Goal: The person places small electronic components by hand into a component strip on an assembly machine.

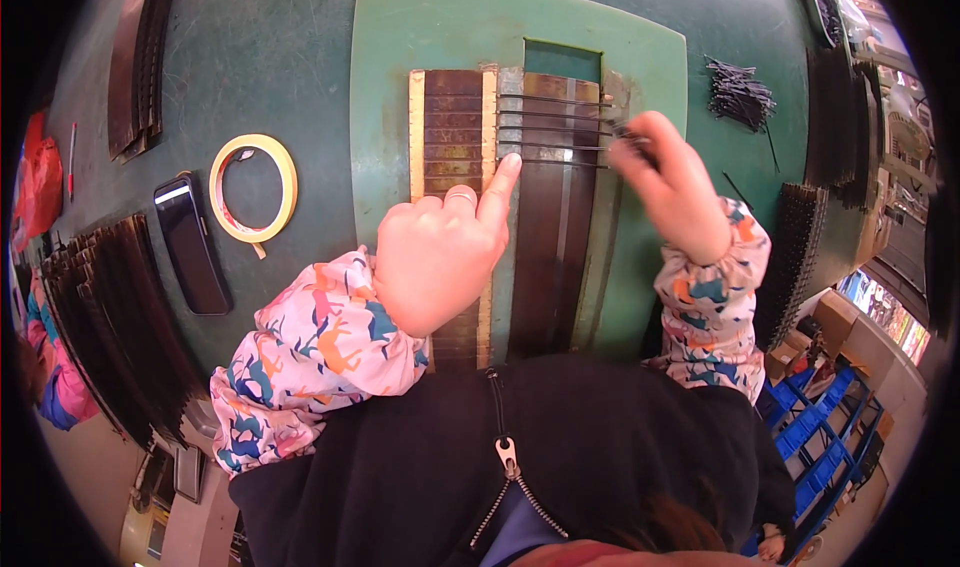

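Observation:
On a green board [640, 57] lies a dark brown plate [545, 227], crossed near its far end by several thin black wire-like pieces [550, 114] set side by side. My left hand [440, 247] has its index finger stretched out, its tip at the left end of the nearest pieces; the other fingers are curled under and partly hidden. My right hand [670, 182], slightly blurred, pinches a small bunch of thin dark pieces [632, 142] at the plate's right side. Left of the plate, a yellow-edged strip [452, 117] with dark cross lines runs under my left hand.
A pile of thin black pieces [740, 95] lies right of the board, with stacked dark strips [795, 257] nearer. On the left are a roll of yellowish tape [222, 172], a phone [192, 252], more dark strips [120, 317] and a red pen [71, 162].

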The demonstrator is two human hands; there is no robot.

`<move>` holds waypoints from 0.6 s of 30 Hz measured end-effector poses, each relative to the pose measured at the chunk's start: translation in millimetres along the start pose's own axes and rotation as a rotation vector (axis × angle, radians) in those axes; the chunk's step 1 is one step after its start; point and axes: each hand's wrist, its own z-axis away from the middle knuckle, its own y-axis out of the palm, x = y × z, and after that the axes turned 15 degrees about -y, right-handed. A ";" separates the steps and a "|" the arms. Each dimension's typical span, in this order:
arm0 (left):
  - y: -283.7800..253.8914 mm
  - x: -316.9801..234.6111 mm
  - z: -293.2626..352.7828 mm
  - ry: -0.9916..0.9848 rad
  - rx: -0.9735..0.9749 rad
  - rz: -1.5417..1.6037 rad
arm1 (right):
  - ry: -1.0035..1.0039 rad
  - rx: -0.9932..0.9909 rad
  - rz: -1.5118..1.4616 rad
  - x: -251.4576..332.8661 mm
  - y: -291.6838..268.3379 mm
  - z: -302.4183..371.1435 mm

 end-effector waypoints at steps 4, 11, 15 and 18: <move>0.8 0.4 1.4 0.005 0.002 -0.008 | 0.059 -0.006 -0.095 8.8 -24.9 12.2; -6.9 1.9 4.1 -0.092 -0.029 0.423 | 0.113 0.434 -0.077 26.6 -2.4 -1.4; -10.8 -0.4 8.6 0.023 -0.106 0.241 | 0.071 0.507 -0.038 23.8 11.2 -15.3; -6.9 0.9 7.9 0.029 -0.129 0.206 | 0.062 0.547 -0.005 24.5 15.8 -22.2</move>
